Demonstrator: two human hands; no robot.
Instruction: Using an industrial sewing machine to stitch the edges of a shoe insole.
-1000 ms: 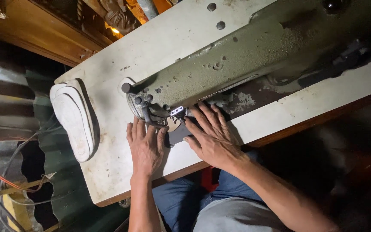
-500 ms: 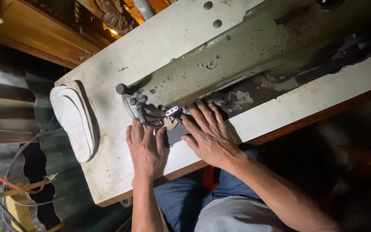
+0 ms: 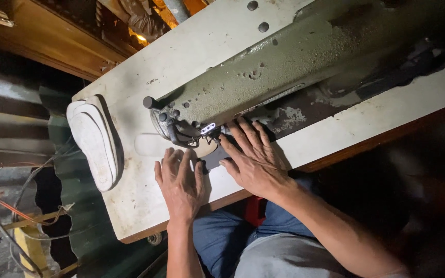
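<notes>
My left hand [image 3: 180,180] lies flat, fingers spread, on a small dark piece of material [image 3: 213,160] just below the needle head [image 3: 189,128] of an old green sewing machine [image 3: 284,67]. My right hand [image 3: 253,157] presses the same piece from the right, fingers spread and pointing toward the needle. A pale flat piece [image 3: 153,145] pokes out to the left from under the presser foot. Both hands mostly hide the dark piece.
A stack of white shoe soles [image 3: 95,141] lies at the left end of the worn white machine table [image 3: 366,121]. Wires [image 3: 6,211] and corrugated sheet are beyond the table's left edge. My blue trousers [image 3: 222,239] are below its near edge.
Both hands and the dark piece have stayed under the needle with only a slight shift; the view has shifted a little.
</notes>
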